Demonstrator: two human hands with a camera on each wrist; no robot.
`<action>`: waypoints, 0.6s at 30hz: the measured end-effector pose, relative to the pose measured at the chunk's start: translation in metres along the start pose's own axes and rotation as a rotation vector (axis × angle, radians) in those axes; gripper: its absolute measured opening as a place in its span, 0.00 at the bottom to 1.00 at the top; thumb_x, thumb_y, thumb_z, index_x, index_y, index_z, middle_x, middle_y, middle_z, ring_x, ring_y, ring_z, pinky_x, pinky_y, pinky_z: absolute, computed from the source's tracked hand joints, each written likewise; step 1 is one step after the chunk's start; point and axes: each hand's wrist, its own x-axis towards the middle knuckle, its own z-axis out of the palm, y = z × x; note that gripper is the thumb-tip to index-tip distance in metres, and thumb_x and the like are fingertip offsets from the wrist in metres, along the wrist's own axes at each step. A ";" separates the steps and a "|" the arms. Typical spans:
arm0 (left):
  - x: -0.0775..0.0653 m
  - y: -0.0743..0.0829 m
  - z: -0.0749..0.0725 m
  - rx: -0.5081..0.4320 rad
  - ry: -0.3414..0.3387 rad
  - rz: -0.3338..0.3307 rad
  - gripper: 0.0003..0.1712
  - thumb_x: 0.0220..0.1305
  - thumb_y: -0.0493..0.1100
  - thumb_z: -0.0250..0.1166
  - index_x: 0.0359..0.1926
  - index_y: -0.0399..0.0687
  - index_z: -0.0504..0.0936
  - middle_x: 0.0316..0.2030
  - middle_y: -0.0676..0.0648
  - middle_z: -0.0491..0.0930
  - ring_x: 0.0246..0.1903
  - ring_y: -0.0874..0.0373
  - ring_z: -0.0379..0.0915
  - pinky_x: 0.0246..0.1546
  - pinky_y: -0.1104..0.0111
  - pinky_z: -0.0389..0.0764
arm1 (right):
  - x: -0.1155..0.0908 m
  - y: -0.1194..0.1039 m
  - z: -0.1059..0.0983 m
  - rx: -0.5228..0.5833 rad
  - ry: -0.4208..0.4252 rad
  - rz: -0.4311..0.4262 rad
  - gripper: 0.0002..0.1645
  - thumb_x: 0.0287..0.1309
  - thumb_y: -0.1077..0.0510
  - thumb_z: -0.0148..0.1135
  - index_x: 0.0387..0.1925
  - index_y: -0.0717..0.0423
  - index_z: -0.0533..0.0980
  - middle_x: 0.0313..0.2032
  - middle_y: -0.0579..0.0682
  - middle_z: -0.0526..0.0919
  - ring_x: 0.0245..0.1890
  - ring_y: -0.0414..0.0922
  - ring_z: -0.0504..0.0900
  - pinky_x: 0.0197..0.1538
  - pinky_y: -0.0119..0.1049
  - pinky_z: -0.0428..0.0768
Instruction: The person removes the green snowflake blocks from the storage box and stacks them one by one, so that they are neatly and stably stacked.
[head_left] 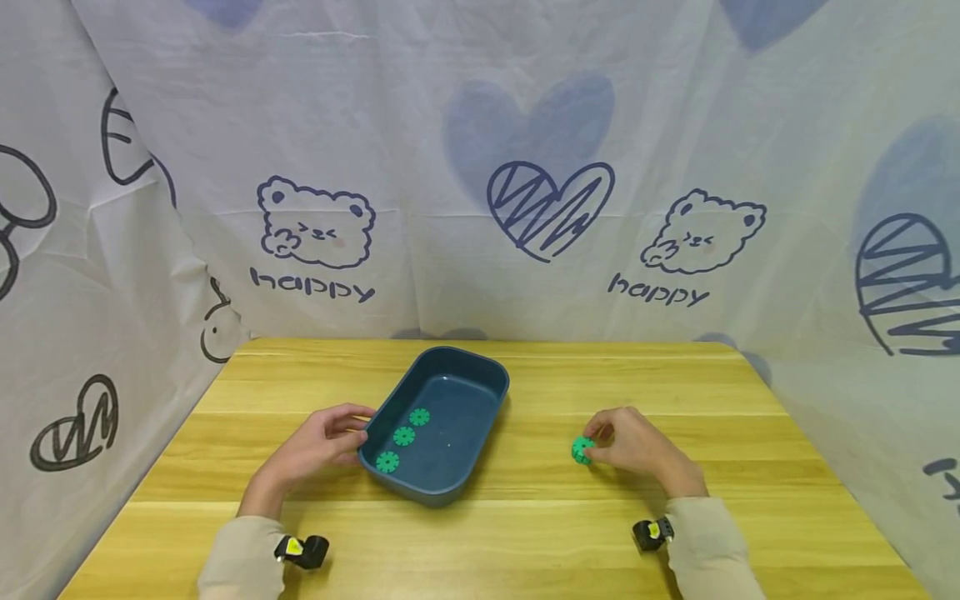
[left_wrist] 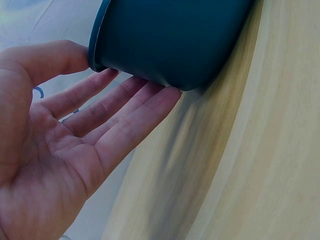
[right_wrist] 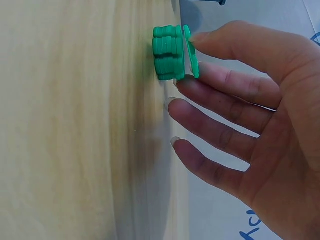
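A dark blue rectangular bin (head_left: pixel 450 450) stands on the table, with three green notched discs (head_left: pixel 404 436) in a row along its left inner side. My left hand (head_left: pixel 322 446) is at the bin's left wall; its fingers reach out fairly straight against the outside and its thumb is at the rim. Right of the bin, my right hand (head_left: pixel 637 446) pinches a green notched disc (right_wrist: pixel 191 52) between thumb and fingers. This disc is tilted just apart from a short stack of similar green discs (right_wrist: pixel 167 52) on the table. The other right fingers spread loosely beside it.
The wooden table (head_left: pixel 540 533) has its far edge against a white curtain (head_left: pixel 420 208) printed with hearts and bears. Another curtain side hangs at the left. A small black camera sits on each wrist, next to light sleeves (head_left: pixel 708 542).
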 end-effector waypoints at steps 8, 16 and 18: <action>0.000 -0.001 0.000 0.006 0.003 -0.001 0.28 0.75 0.39 0.60 0.71 0.31 0.68 0.61 0.27 0.76 0.54 0.46 0.81 0.50 0.57 0.90 | 0.001 0.002 0.001 0.001 -0.003 0.000 0.11 0.56 0.57 0.76 0.40 0.55 0.85 0.36 0.45 0.88 0.36 0.38 0.82 0.41 0.33 0.84; 0.000 0.000 0.000 0.007 0.002 0.000 0.28 0.75 0.39 0.60 0.71 0.31 0.68 0.61 0.27 0.76 0.54 0.47 0.81 0.49 0.58 0.90 | 0.001 0.003 0.002 0.012 -0.005 0.005 0.11 0.56 0.57 0.76 0.41 0.56 0.85 0.36 0.46 0.87 0.35 0.38 0.82 0.40 0.33 0.84; 0.000 0.000 0.000 0.008 0.003 0.001 0.28 0.76 0.39 0.60 0.71 0.32 0.68 0.61 0.27 0.77 0.54 0.47 0.82 0.49 0.58 0.90 | 0.001 0.003 0.002 0.014 -0.005 0.007 0.11 0.57 0.57 0.76 0.41 0.56 0.85 0.36 0.46 0.87 0.35 0.38 0.81 0.40 0.33 0.84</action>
